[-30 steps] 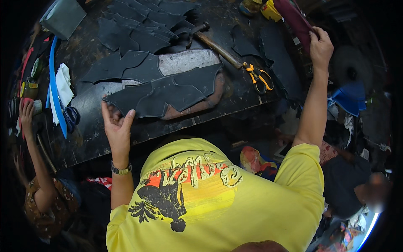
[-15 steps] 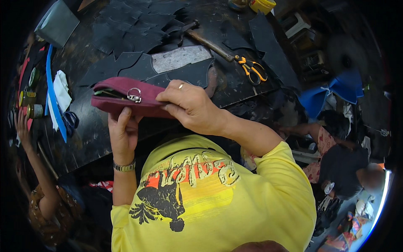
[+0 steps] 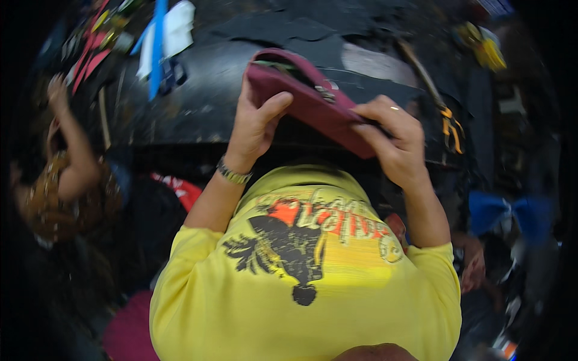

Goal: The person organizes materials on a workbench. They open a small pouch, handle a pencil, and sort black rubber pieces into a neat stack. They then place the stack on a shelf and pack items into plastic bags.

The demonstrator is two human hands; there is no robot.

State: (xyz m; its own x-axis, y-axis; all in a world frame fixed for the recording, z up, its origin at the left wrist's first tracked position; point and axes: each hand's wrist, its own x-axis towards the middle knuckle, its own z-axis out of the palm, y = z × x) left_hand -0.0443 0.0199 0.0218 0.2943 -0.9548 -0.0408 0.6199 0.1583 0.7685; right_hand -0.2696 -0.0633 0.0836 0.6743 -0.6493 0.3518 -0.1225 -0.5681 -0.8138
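A partly open maroon pouch (image 3: 313,108) is gripped at one end by the left hand (image 3: 257,127) and pinched toward the other by the right hand (image 3: 394,139), apparently over the near edge of the counter (image 3: 192,114).

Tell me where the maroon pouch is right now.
The maroon pouch is in the head view's upper middle, held by the left hand at its left end and the right hand toward its right end.
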